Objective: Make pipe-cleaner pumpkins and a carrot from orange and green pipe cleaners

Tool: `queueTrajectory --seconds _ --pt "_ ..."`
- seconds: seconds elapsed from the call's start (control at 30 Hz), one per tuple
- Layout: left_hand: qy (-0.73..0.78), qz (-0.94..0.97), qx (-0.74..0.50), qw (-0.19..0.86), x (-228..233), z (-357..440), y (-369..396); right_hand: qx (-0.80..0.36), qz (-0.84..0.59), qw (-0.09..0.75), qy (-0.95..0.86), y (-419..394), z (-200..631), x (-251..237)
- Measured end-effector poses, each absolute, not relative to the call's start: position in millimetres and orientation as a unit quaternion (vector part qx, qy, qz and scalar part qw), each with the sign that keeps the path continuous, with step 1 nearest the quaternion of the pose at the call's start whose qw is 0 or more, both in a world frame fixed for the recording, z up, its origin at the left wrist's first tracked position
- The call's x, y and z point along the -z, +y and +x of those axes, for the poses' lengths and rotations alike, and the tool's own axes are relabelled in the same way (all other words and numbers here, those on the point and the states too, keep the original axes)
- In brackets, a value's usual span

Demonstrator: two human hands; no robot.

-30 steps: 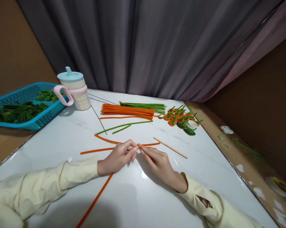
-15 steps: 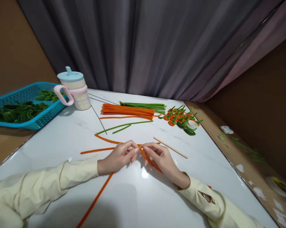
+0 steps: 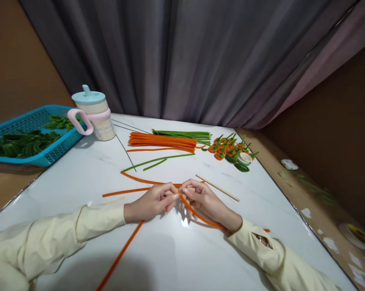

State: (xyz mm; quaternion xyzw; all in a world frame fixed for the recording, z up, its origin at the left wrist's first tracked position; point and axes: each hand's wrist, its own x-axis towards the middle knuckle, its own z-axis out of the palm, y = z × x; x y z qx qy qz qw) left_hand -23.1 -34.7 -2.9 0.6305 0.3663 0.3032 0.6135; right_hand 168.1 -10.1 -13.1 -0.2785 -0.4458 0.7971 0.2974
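Two hands met near the middle of the white table [image 3: 79,178]: the left hand [image 3: 153,202] and right hand [image 3: 205,200] each pinched narrowly on one orange pipe cleaner [image 3: 200,216] at its bend, fingertips almost touching. Its one leg trailed toward the near left edge, the other ran under the right wrist. It looked light, fuzzy and easily bent, probably best pinched close to the bend. A wooden stick [image 3: 218,188] lay just right; orange and green pipe cleaner bundles [image 3: 164,140], finished small carrots [image 3: 228,149], a lidded cup [image 3: 93,113] and blue basket [image 3: 27,137] sat farther off.
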Motion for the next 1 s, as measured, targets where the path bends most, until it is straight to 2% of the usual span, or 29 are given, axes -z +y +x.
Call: queueTrajectory --seconds 0.3,0.6,1.0 --pt "0.375 0.635 -0.301 0.604 3.5 -22.8 -35.5 -0.785 -0.292 0.316 -0.446 -10.1 167.3 13.0" --pt "0.367 0.647 -0.288 0.603 3.9 -23.9 -35.3 -0.798 -0.287 0.262 -0.462 -11.1 169.4 15.1" --pt "0.364 0.667 -0.277 0.588 1.6 -23.7 -35.1 -0.795 -0.274 0.234 -0.488 -10.5 171.9 16.0"
